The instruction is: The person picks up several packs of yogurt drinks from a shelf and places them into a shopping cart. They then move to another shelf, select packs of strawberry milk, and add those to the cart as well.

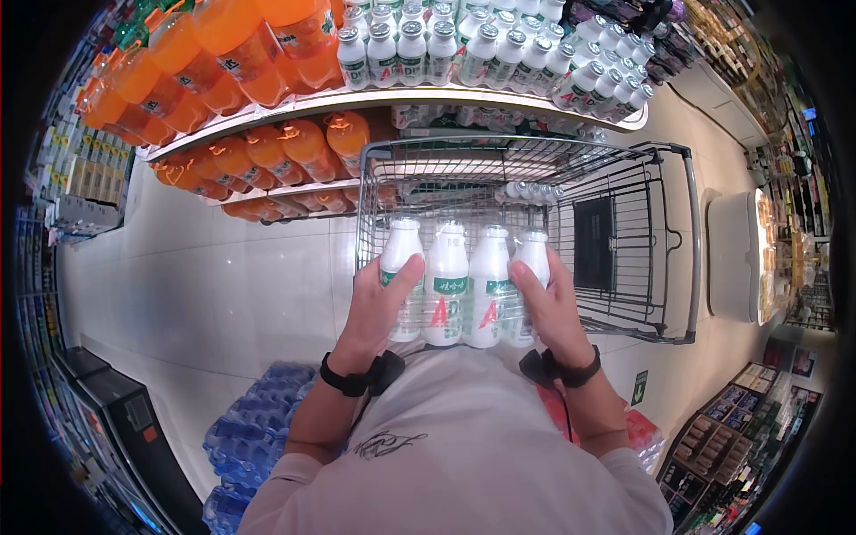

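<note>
Between my two hands is a shrink-wrapped pack of white milk drink bottles (448,285), held upright close to my body, with green bands and red letters on the labels. My left hand (382,299) grips the pack's left end, thumb across the front of the outer bottle. At the right end, my right hand (548,299) presses its thumb on the last bottle. Just beyond the pack stands a wire shopping cart (624,232), partly hidden behind the bottles.
A store shelf (294,105) ahead carries orange soda bottles (234,45) and more white bottle packs (419,53). Blue-wrapped bottle packs (259,428) sit at my lower left. A white display stand (736,254) is on the right, a black cabinet (116,428) at the left.
</note>
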{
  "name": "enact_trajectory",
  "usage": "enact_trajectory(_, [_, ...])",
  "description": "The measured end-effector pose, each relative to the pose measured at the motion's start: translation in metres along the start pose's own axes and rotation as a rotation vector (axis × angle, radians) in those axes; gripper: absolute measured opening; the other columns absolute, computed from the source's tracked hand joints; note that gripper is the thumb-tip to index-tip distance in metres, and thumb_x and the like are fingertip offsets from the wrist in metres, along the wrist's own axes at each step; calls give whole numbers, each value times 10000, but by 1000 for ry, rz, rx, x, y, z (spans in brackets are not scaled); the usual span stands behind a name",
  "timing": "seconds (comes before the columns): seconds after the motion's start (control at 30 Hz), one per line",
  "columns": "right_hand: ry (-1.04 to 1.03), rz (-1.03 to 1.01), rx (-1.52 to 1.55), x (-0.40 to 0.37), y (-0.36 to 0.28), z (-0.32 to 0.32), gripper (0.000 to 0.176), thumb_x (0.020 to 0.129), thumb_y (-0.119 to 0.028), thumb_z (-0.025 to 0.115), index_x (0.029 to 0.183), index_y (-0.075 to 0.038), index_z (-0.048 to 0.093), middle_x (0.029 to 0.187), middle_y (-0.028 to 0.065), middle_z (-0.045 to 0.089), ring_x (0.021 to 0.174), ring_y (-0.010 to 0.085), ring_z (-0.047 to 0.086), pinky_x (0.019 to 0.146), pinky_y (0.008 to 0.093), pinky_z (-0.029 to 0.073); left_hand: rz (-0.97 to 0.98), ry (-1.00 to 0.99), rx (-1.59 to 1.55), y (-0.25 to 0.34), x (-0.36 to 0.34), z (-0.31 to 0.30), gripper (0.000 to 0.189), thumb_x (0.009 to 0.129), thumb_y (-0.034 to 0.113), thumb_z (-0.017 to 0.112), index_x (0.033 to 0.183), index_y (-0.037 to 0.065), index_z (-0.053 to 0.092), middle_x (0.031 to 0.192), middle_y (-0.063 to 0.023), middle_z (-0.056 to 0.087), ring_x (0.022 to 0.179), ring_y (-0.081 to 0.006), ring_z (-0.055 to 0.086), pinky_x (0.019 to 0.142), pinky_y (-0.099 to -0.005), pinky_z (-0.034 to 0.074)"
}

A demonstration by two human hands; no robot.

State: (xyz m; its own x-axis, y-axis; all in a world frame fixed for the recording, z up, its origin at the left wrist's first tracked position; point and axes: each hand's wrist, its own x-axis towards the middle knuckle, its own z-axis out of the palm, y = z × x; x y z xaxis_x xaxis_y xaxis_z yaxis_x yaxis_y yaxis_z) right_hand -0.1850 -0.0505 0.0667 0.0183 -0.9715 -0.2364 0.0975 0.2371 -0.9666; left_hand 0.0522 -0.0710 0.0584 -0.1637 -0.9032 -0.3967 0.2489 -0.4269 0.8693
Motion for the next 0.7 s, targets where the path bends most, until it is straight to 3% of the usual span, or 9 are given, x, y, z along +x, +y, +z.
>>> enact_trajectory(0.1, [5, 17, 94, 5, 3, -1, 310, 1012, -227, 586, 1235, -17, 540, 1082, 39, 641, 954, 79, 599, 820, 261, 503, 11, -89, -15, 11, -4, -9, 452, 1021, 316, 562, 1280, -53, 540, 1155, -74, 642, 1027, -113, 608, 880, -275, 498])
enact_trajectory(0.17, [-18, 121, 398, 11, 17, -7, 417, 1025, -341, 547, 1302, -30, 520, 1173, 76, 641, 1036, 149, 628, 894, 313, 517, 27, -213, -264, 20, -12, -12, 577, 1038, 408, 512, 1371, -60, 464, 1256, -100, 604, 1116, -132, 593, 937, -282, 486])
enact_trajectory(0.27, [-125, 237, 829, 22, 30, 4, 585, 1017, -505, 476, 1394, -58, 480, 1304, 128, 609, 1170, 254, 614, 1000, 407, 504, 171, -475, -149, 35, -26, 11, 769, 1043, 529, 372, 1507, -76, 273, 1451, -161, 485, 1325, -201, 486, 1105, -353, 383])
enact_trajectory(0.3, [-172, 269, 965, 25, 34, 7, 642, 1010, -559, 450, 1423, -68, 465, 1348, 145, 593, 1217, 289, 600, 1034, 441, 493, 159, -576, -144, 37, -26, 16, 711, 1052, 437, 431, 1503, -89, 270, 1492, -158, 445, 1364, -214, 445, 1146, -352, 320])
enact_trajectory(0.33, [-449, 297, 1288, 33, 49, 5, 735, 977, -636, 416, 1459, -81, 436, 1391, 172, 561, 1281, 329, 550, 1071, 492, 460, 256, -594, -47, 38, -23, 23, 670, 1031, 315, 502, 1529, -54, 248, 1527, -147, 401, 1385, -203, 409, 1148, -358, 305])
enact_trajectory(0.37, [-601, 167, 1261, 35, 65, 9, 721, 985, -632, 411, 1443, -75, 449, 1356, 171, 581, 1222, 317, 580, 1039, 473, 483, 347, -610, 50, 38, -18, 30, 681, 1010, 193, 573, 1556, -20, 226, 1562, -136, 357, 1406, -192, 373, 1150, -365, 290])
enact_trajectory(0.4, [-743, 26, 1231, 37, 73, 18, 709, 992, -627, 407, 1427, -70, 461, 1321, 170, 600, 1164, 305, 610, 1007, 455, 506, 530, -569, 282, 37, -7, 36, 736, 920, 14, 639, 1556, 17, 268, 1496, -114, 428, 1310, -175, 458, 1107, -352, 345])
enact_trajectory(0.5, [-854, -69, 1235, 38, 62, 24, 710, 994, -618, 412, 1428, -58, 455, 1328, 174, 589, 1165, 298, 603, 1004, 445, 503, 300, -441, 99, 19, 4, 47, 806, 908, 42, 697, 1559, 50, 221, 1301, -53, 500, 1024, -128, 525, 983, -290, 433])
enact_trajectory(0.7, [-637, -33, 1215, 34, 37, 24, 712, 999, -600, 422, 1429, -34, 441, 1341, 181, 565, 1168, 286, 590, 998, 425, 498, -226, -516, -450, 8, -2, 56, 750, 992, 299, 637, 1555, 84, 190, 1408, -58, 448, 1204, -145, 509, 1033, -330, 428])
